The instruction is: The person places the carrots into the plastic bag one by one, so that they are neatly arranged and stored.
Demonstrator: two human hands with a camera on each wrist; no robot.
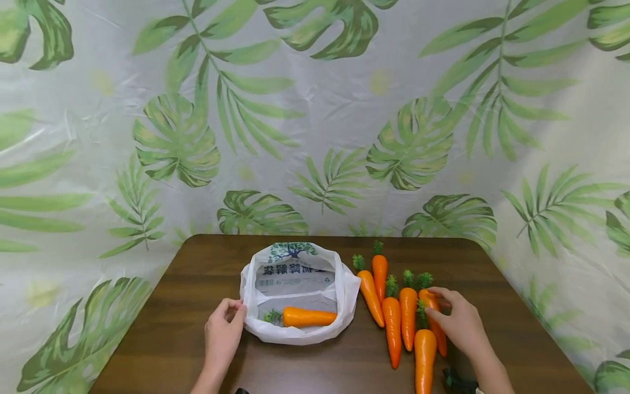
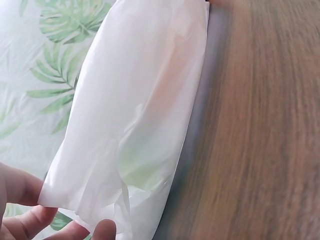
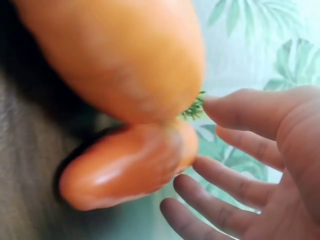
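Note:
A white plastic bag [image 1: 305, 338] with a green tree print stands with its mouth spread wide on the table. One orange carrot [image 1: 309, 317] with a green leafy top lies inside it. My left hand [image 1: 222, 331] pinches the bag's left rim between thumb and fingers; the left wrist view has the bag's side [image 2: 125, 75] close up. At the right, my right hand [image 1: 462, 323] is over the rightmost carrot [image 1: 439, 336], thumb and fingers spread about its leafy end. In the right wrist view the fingertips are beside a carrot [image 3: 130, 165]; whether they touch it is unclear.
Several more carrots lie right of the bag, among them a front one [image 1: 424, 358] and a back one [image 1: 379, 273]. The brown wooden table [image 1: 162, 339] ends at a leaf-patterned curtain [image 1: 334, 109]. A small dark object [image 1: 241, 390] shows at the bottom edge.

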